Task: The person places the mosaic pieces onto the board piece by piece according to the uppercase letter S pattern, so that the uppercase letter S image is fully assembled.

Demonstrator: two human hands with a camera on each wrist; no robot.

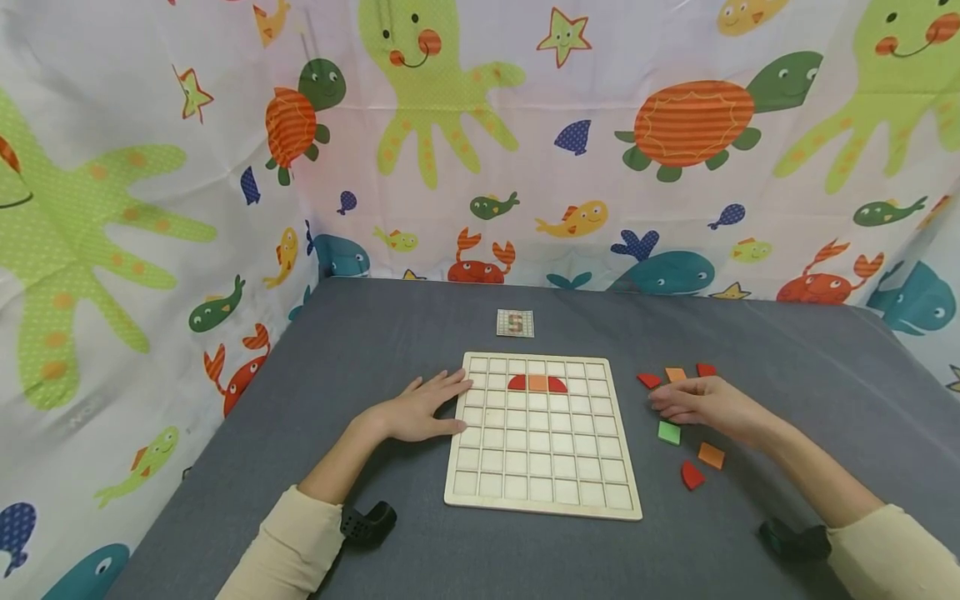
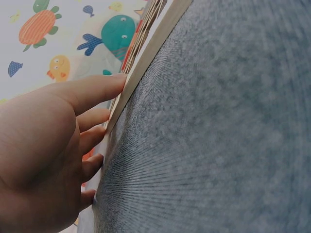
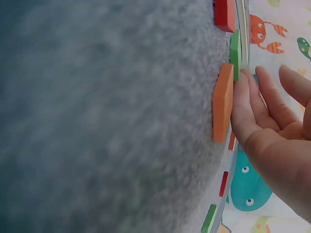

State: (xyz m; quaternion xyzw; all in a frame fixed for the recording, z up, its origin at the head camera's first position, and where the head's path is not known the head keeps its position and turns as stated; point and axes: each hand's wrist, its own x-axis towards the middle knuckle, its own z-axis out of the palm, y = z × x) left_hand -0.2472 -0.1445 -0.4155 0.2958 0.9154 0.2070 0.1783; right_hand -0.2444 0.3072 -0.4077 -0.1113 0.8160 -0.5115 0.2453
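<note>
A square wooden grid board (image 1: 542,512) lies on the cloth. In its second row sit a red quarter-circle (image 1: 517,382), an orange square (image 1: 537,382) and another red quarter-circle (image 1: 557,384), side by side. My left hand (image 1: 422,410) touches the board's left edge, fingers spread and fairly straight, as the left wrist view also shows. Over the loose pieces on the right hovers my right hand (image 1: 708,407), fingers loosely bent, no piece visible in them. Closest to it are a green square (image 1: 669,432), a red piece (image 1: 648,381) and an orange square (image 1: 675,374).
Toward the front right lie an orange square (image 1: 711,455) and a red quarter-circle (image 1: 692,475); another red piece (image 1: 706,369) is behind my right hand. Beyond the board is a small pattern card (image 1: 515,323). A printed sea-animal curtain (image 1: 510,100) borders the grey-covered table (image 1: 375,325).
</note>
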